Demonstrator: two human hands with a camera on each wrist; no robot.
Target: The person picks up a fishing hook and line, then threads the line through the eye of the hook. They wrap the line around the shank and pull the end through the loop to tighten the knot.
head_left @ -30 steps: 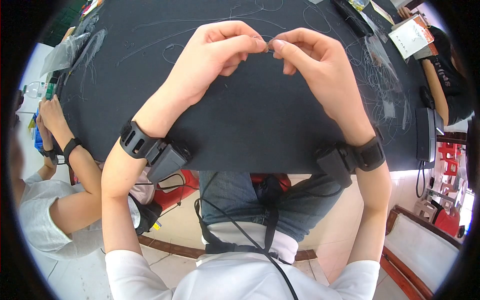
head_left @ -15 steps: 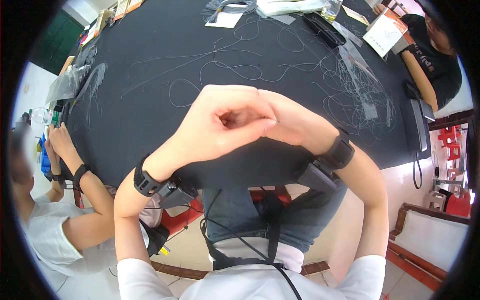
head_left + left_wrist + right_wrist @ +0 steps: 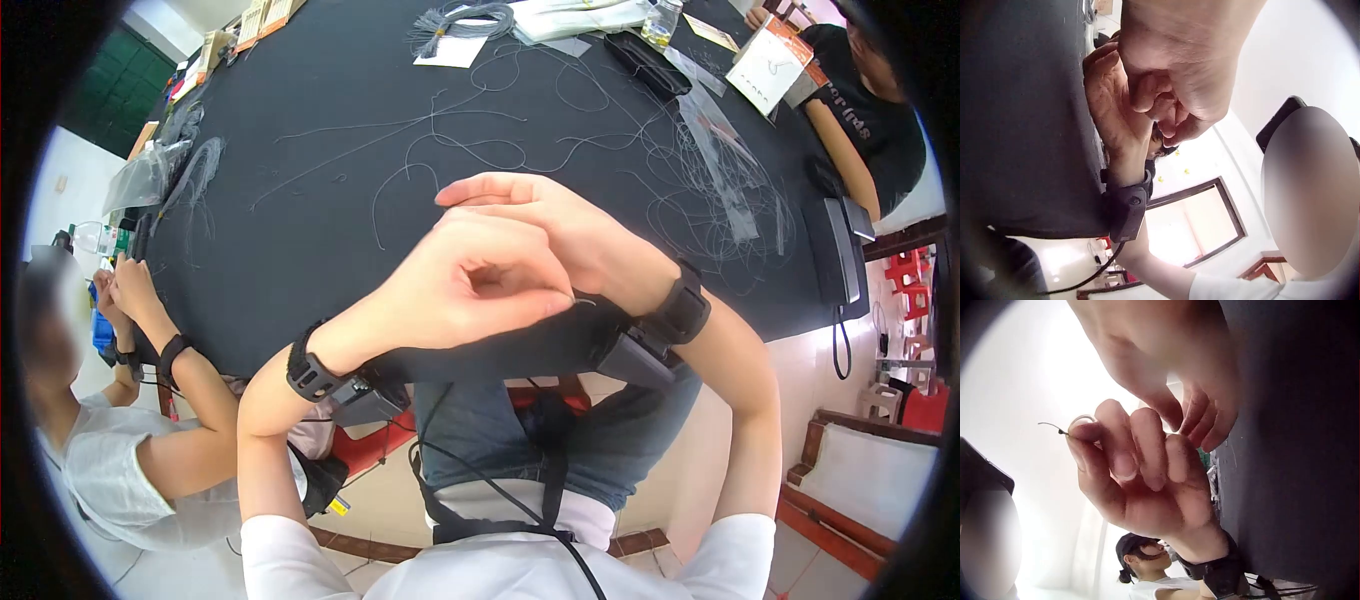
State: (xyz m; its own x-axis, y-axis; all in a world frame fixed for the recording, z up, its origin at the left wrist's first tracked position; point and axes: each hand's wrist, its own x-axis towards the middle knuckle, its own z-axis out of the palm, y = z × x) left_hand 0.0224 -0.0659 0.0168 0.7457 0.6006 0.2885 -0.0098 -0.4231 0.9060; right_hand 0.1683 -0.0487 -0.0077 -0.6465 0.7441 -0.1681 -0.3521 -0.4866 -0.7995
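My left hand [image 3: 470, 285] crosses in front of my right hand over the black table. Between its thumb and index finger it pinches a thin strand [image 3: 1047, 424], which has a small dark lump like a knot and curves in a pale loop above the fingertip; its other fingers are curled in. My right hand [image 3: 565, 225] lies just behind the left, fingers extended toward the left side, partly covered by it. From the right wrist view, my right hand [image 3: 1166, 350] hangs above with loosely bent fingers, and nothing shows held in it.
Loose grey strands [image 3: 465, 165] lie across the black table [image 3: 290, 260]. At the right are a tangled heap of strands [image 3: 700, 180], a black case [image 3: 648, 65] and a black box [image 3: 838, 255]. Other people sit at the left and right edges, near plastic bags [image 3: 150, 175] and a white card [image 3: 768, 70].
A second ago both hands met fingertip to fingertip farther out. They have since come nearer my body, the right sliding behind the left. The left has shifted right, still pinching the strand.
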